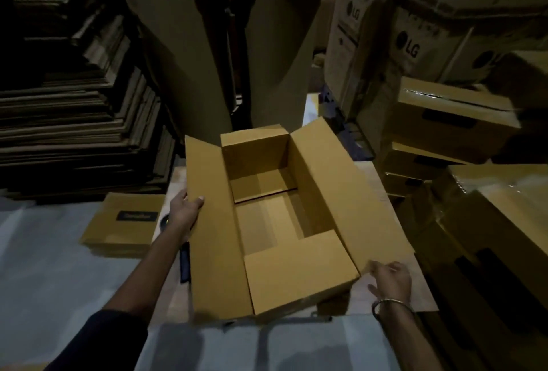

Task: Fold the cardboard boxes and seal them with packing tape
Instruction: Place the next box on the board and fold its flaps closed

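Observation:
An open brown cardboard box [267, 216] stands in front of me on a flat sheet of cardboard [382, 193]. Its two long flaps splay outward; the far short flap stands up and the near short flap leans inward. My left hand [185, 207] grips the outer edge of the left long flap, thumb on its inner face. My right hand [391, 280], with a metal bangle on the wrist, pinches the near corner of the right long flap. A dark roll that may be tape [164, 220] peeks out behind my left wrist, mostly hidden.
A flat folded box with a black label [124, 222] lies at the left. Tall stacks of flattened cardboard [74, 121] fill the far left. Sealed and printed boxes [450, 115] pile up at the right. A dark narrow object [184, 262] lies beside the left flap.

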{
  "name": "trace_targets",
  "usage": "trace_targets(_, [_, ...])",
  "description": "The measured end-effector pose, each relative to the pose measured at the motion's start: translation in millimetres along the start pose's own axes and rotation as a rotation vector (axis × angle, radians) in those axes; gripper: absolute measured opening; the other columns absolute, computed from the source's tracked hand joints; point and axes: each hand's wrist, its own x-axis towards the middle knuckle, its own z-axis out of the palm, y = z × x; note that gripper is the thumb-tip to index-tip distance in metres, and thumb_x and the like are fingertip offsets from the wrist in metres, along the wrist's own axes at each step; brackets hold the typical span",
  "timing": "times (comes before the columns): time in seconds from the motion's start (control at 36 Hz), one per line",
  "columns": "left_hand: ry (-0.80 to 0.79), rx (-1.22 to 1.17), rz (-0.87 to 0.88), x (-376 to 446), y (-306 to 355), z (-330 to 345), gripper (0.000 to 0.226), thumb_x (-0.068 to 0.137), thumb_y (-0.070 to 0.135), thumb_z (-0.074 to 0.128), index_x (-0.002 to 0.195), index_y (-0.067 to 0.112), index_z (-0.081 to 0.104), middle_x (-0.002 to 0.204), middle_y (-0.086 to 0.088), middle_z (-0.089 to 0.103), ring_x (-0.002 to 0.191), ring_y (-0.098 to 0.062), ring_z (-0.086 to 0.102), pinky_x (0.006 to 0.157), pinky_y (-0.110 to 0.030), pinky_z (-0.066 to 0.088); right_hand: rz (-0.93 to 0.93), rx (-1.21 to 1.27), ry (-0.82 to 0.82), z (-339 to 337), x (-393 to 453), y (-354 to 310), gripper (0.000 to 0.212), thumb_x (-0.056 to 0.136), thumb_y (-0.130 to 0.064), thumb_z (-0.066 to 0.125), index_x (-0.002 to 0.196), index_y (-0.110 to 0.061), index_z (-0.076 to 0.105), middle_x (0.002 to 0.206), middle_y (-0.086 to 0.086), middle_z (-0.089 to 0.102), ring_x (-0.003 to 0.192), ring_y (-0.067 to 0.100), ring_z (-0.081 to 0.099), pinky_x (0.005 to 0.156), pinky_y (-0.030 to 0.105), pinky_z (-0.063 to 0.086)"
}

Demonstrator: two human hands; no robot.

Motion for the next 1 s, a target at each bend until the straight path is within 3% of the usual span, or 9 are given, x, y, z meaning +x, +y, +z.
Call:
trace_targets(0.11, [0.055,0.130,0.010,3.1,-11.4,-4.0,0.046,0.103,0.023,0.066,0.145,0.007,0.054,0.133,-0.018,0.066,0.115,-0.036,0.065,0.099,-0.050,0.055,-0.353,-0.303,0.339,-1.3,-14.9,-26.0,0.085,0.081,-0.024,0.083,0.151,-0.016,0.035,0.153,0.018,0.038,0.135,0.042,0.042,0.103,0.062,0.045])
trace_targets(0.19, [0.082,0.169,0.016,5.4,-22.6,-5.6,0.046,0.103,0.021,0.066,0.143,0.002,0.054,0.133,-0.021,0.065,0.118,-0.037,0.063,0.097,-0.043,0.052,-0.645,-0.453,0.517,21.1,-41.5,-59.0,0.089,0.078,-0.026,0.076,0.154,-0.021,0.030,0.156,0.014,0.033,0.141,0.041,0.034,0.109,0.062,0.037])
trace_targets(0.28, [0.075,0.175,-0.011,10.3,-31.0,-7.2,0.047,0.102,0.021,0.067,0.141,-0.001,0.056,0.132,-0.022,0.066,0.118,-0.037,0.063,0.097,-0.040,0.050,-0.833,-0.492,0.375,67.0,-48.7,-83.9,0.073,0.080,-0.026,0.075,0.146,-0.021,0.043,0.149,0.013,0.045,0.140,0.036,0.037,0.109,0.060,0.035])
trace_targets(0.42, [0.039,0.169,-0.070,32.2,-44.8,-14.3,0.056,0.097,0.019,0.073,0.146,0.003,0.052,0.136,-0.021,0.064,0.121,-0.036,0.062,0.106,-0.049,0.052,-0.920,-0.648,-0.057,164.5,-30.8,-111.2,0.054,0.088,-0.028,0.074,0.137,-0.025,0.052,0.137,0.001,0.054,0.132,0.023,0.046,0.110,0.049,0.044])
trace_targets(0.53, [-0.054,0.078,-0.088,42.4,-40.1,-20.9,0.068,0.095,0.006,0.074,0.154,0.011,0.041,0.138,-0.018,0.062,0.122,-0.034,0.061,0.099,-0.047,0.053,-0.964,-0.879,-0.258,239.1,-8.6,-133.3,0.050,0.092,-0.029,0.068,0.138,-0.019,0.053,0.135,0.005,0.055,0.128,0.027,0.049,0.108,0.047,0.043])
trace_targets(0.67, [-0.236,0.032,-0.028,46.8,-24.7,-37.9,0.077,0.092,0.008,0.078,0.156,0.023,0.037,0.134,-0.008,0.060,0.114,-0.022,0.060,0.078,-0.031,0.052,-0.936,-1.070,-0.362,319.8,26.6,-181.6,0.052,0.093,-0.036,0.068,0.139,-0.020,0.051,0.136,0.007,0.053,0.129,0.029,0.049,0.108,0.050,0.042])
trace_targets(0.86, [-0.382,0.034,-0.027,55.2,-36.0,-54.2,0.068,0.094,0.013,0.076,0.152,0.028,0.044,0.119,0.018,0.074,0.107,-0.001,0.070,0.078,-0.021,0.058,-0.876,-1.194,-0.246,404.9,80.7,-243.3,0.064,0.097,-0.058,0.054,0.145,-0.016,0.044,0.153,0.016,0.043,0.144,0.036,0.035,0.112,0.055,0.033])
trace_targets(0.92, [-0.377,0.045,-0.021,55.0,-41.1,-54.5,0.059,0.095,0.017,0.075,0.145,0.034,0.048,0.114,0.031,0.071,0.107,0.001,0.069,0.078,-0.023,0.059,-0.815,-1.175,-0.260,419.6,89.1,-250.5,0.071,0.096,-0.060,0.056,0.150,-0.017,0.041,0.158,0.016,0.040,0.149,0.036,0.030,0.115,0.055,0.028])
trace_targets(1.0, [-0.323,0.040,-0.004,57.7,-45.9,-50.3,0.053,0.095,0.014,0.074,0.142,0.027,0.053,0.116,0.029,0.071,0.108,0.002,0.069,0.083,-0.020,0.059,-0.720,-1.035,-0.316,433.5,102.0,-258.9,0.084,0.087,-0.061,0.068,0.154,-0.020,0.037,0.155,0.014,0.045,0.145,0.037,0.039,0.116,0.054,0.029])
